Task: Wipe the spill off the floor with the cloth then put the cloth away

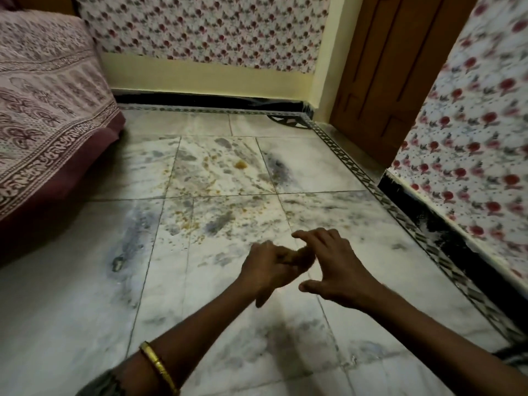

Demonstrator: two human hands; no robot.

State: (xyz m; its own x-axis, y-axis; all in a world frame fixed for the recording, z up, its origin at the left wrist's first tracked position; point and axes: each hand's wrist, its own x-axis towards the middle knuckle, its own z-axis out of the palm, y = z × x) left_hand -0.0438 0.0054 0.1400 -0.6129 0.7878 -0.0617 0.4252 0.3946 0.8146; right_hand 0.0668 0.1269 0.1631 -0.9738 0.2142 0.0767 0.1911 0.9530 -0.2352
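Observation:
The spill (pixel 217 178) is a scatter of yellow-brown specks and smears across the white marble floor tiles, with one thicker orange blob (pixel 241 164) at its far side. No cloth is in view. Both hands hover over the floor just in front of the spill. My left hand (pixel 268 271) is blurred, its fingers curled against the fingers of my right hand. My right hand (pixel 334 267) is spread, thumb and fingers apart, holding nothing. A gold bangle (pixel 158 367) sits on my left forearm.
A bed with a patterned maroon cover (pixel 48 110) overhangs the floor at the left. Flower-patterned walls (pixel 471 144) close in the back and right, above a black skirting (pixel 445 238). A brown wooden door (pixel 394 67) stands at the back right corner.

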